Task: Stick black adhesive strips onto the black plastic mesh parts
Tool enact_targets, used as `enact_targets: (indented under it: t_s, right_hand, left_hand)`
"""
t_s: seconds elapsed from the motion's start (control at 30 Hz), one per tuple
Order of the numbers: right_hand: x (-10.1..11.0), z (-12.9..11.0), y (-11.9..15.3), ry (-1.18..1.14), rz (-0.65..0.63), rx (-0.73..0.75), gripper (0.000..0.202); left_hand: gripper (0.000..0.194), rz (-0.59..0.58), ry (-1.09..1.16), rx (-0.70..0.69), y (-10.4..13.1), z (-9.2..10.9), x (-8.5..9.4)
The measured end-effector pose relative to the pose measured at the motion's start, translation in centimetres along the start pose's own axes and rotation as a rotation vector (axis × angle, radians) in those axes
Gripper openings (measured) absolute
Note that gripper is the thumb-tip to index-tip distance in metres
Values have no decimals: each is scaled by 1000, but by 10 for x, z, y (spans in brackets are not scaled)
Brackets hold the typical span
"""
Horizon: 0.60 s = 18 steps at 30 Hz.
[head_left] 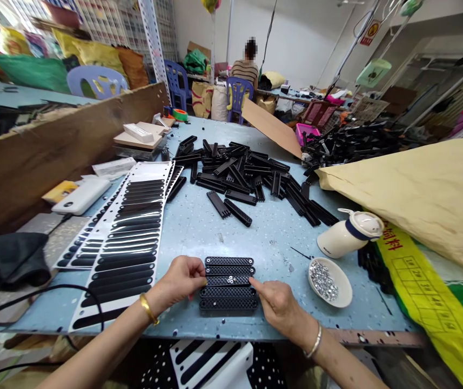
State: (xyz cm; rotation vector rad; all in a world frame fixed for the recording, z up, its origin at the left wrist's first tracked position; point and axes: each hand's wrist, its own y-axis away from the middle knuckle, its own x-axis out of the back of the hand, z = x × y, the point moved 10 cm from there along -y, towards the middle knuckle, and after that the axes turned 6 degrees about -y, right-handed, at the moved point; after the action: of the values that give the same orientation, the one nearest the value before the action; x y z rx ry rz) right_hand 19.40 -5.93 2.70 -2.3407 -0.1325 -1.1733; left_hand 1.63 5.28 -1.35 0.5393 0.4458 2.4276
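Observation:
Several black plastic bars [229, 292] with a lattice texture lie side by side in a stack of rows near the front edge. Small silver metal rings sit in the end holes of the upper bars, and a few loose metal rings [230, 280] rest on the middle bar. My left hand [181, 278] is closed, thumb and finger pinched together at the left end of the middle bar. At its right end, the index fingertip of my right hand [280, 305] touches the bar while the other fingers curl in. Whatever either fingertip covers is hidden.
A white bowl [347, 292] of small metal parts stands right, near a cream bottle [347, 236] lying tilted. Black bars [237, 173] are heaped behind. Sheets of black strips [128, 232] lie left. A wooden board [61, 140] borders the table. A person [245, 70] sits far back.

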Motion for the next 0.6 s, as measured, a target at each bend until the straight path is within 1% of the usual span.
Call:
enact_targets:
  t_s: [0.13, 0.27, 0.33, 0.4, 0.5, 0.57, 0.6]
  right_hand:
    - [0, -1, 1, 16, 6, 4, 38]
    - [0, -1, 1, 13, 12, 3, 38]
    - [0, -1, 1, 14, 15, 2, 39]
    - [1, -1, 1, 18, 18, 6, 39]
    - [0, -1, 1, 23, 13, 7, 39]
    - [-1, -1, 1, 17, 12, 6, 39]
    - [-1, -1, 2, 11, 15, 6, 39]
  left_hand:
    - [11, 31, -33, -25, 5, 3, 2]
    - [19, 44, -24, -38, 7, 3, 4]
    - [22, 70, -14, -47, 12, 3, 6]
    - [24, 128, -40, -82, 20, 4, 11]
    - [24, 288, -230, -221, 39, 12, 19]
    - [24, 388, -371, -320, 50, 17, 19]
    - [24, 421, -415, -347, 53, 17, 17]
